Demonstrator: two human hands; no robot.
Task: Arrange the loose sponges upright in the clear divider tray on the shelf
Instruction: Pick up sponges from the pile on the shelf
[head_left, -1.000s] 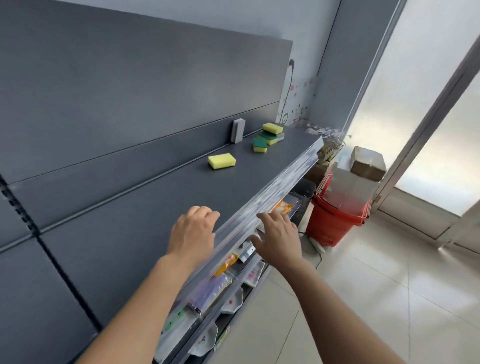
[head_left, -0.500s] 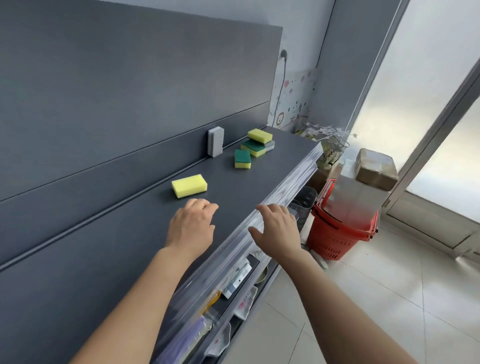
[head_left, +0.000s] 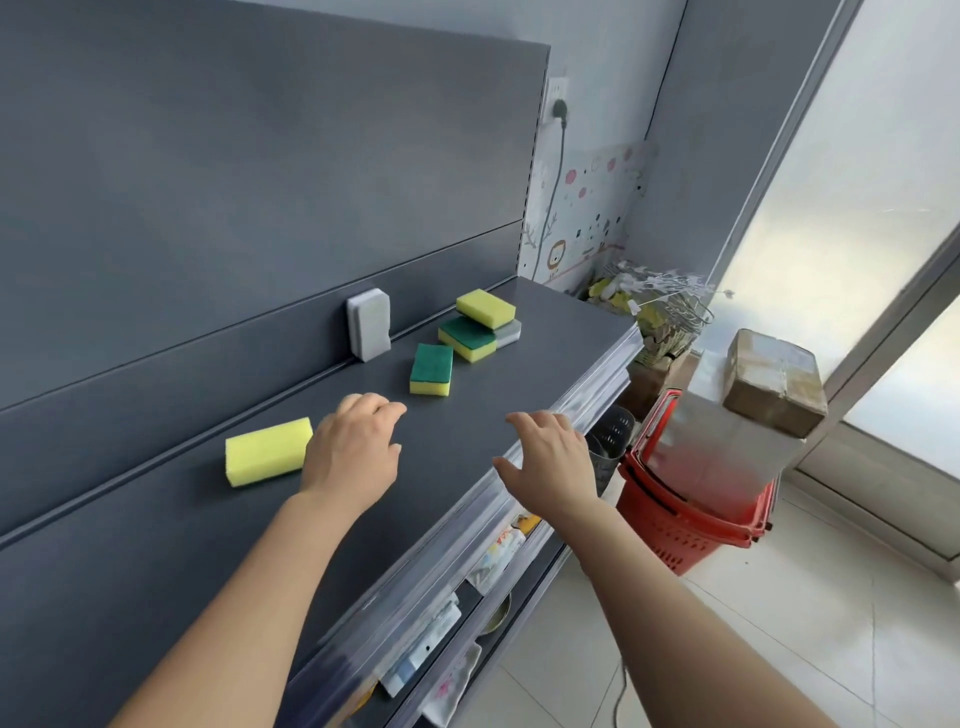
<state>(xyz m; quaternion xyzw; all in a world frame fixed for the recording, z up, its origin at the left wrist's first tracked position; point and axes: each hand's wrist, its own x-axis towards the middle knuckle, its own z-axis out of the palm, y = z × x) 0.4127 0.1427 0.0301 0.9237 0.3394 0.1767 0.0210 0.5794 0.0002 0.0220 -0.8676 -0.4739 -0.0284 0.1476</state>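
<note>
A yellow sponge (head_left: 267, 451) lies flat on the grey shelf (head_left: 208, 545), at nine o'clock of the left hand (head_left: 353, 452), whose fingers curl loosely and hold nothing. At that hand's one o'clock a green-topped sponge (head_left: 431, 369) lies flat, with a small pile of sponges (head_left: 480, 325) beyond it. At twelve a grey sponge (head_left: 369, 323) stands on end against the back panel. The right hand (head_left: 550, 462), fingers spread and empty, hovers at the shelf's clear front edge (head_left: 597, 395).
</note>
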